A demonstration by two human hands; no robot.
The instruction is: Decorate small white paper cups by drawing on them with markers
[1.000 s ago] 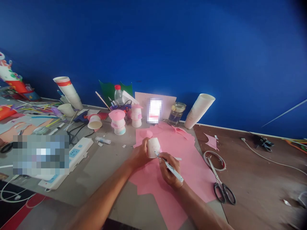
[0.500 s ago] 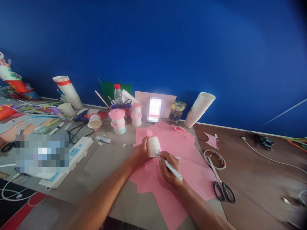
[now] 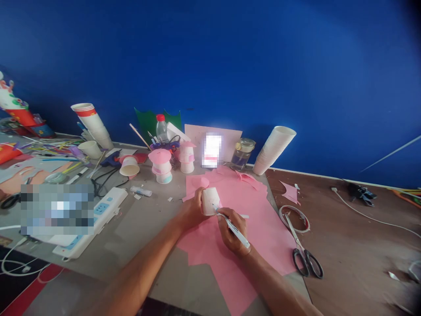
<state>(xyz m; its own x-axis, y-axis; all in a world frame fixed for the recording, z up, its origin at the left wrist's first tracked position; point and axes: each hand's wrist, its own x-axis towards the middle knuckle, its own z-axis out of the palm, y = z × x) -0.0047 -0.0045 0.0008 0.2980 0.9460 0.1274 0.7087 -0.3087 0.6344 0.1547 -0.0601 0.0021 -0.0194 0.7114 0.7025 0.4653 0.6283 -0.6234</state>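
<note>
A white paper cup (image 3: 209, 198) is gripped by my left hand (image 3: 194, 210), whose fingers wrap round its left side. My right hand (image 3: 233, 230) holds a white marker (image 3: 238, 232) like a pen, its tip at the lower part of the cup's side. Faint marks show on the cup. Both hands are over a large pink paper sheet (image 3: 263, 237). Beyond them stand two cup figures with pink tops, one nearer (image 3: 162, 166) and one farther back (image 3: 187, 157).
Black-handled scissors (image 3: 304, 254) and a tape roll (image 3: 305, 219) lie right of the pink sheet. Stacked cups (image 3: 274, 147) lean at the wall beside a glass jar (image 3: 242, 154). On the left are a power strip (image 3: 101, 213) and a glue stick (image 3: 141, 191). Another person's hand (image 3: 5, 195) shows at the left edge.
</note>
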